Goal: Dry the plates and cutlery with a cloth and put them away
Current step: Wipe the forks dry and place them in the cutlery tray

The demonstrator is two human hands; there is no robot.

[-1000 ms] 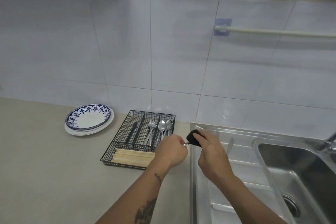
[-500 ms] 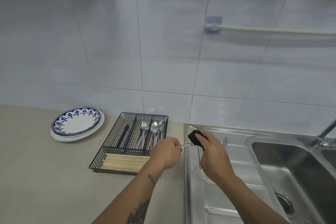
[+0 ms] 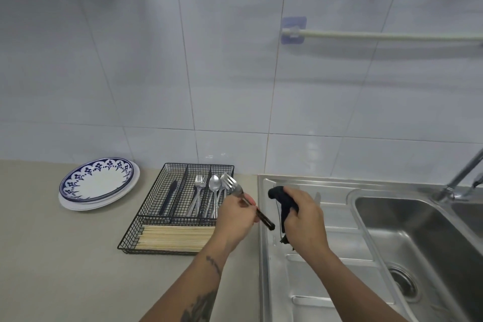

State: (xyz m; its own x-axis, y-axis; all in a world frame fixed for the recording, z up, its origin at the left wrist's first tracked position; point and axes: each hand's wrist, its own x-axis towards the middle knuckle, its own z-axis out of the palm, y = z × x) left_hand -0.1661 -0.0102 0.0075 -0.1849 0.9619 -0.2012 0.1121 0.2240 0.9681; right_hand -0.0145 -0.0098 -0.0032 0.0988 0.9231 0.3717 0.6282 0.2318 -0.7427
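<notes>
My left hand [image 3: 235, 217] grips a fork [image 3: 231, 185] with a black handle, its tines raised over the right end of the black wire cutlery tray [image 3: 146, 214]. My right hand [image 3: 304, 219] holds a dark cloth [image 3: 283, 200] bunched in its fingers, above the steel draining board [image 3: 326, 282]. In the tray lie a black-handled knife [image 3: 168, 197], forks [image 3: 198, 185], spoons [image 3: 214, 188] and a bundle of wooden chopsticks [image 3: 175, 238]. Stacked plates [image 3: 96, 183], the top one white with a blue rim pattern, sit on the counter at the left.
The sink basin [image 3: 418, 238] and its tap [image 3: 462, 178] are at the right. A white rail [image 3: 379, 36] is fixed to the tiled wall. The beige counter [image 3: 65, 269] runs left of the sink.
The fork has come out of the cloth: my left hand has swung it left so its tines now stand over the tray. My right hand keeps the cloth over the draining board.
</notes>
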